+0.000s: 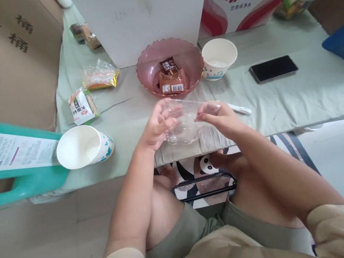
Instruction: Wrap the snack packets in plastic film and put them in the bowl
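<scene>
A clear, crinkled plastic bag (185, 131) is stretched between my two hands, just above the front of the cloth-covered table. My left hand (160, 124) grips its left side, with some fingers showing through the film. On the other side, my right hand (218, 117) pinches the bag's edge between thumb and fingers. Right behind the hands stands a pink scalloped glass bowl (147, 74). In it lie a brown cocoa packet (169, 65) and an orange-brown wrapped snack (173, 83). A white pen-like object (240, 109) lies beside my right hand, partly hidden by it.
Paper tubs stand at left (97, 146) and behind right (219, 55). Snack packets (83, 107) (101, 75) lie at left, a black phone (274, 68) at right. White boxes (148, 16) rise behind the bowl. A green-edged board (37, 179) juts in from the left.
</scene>
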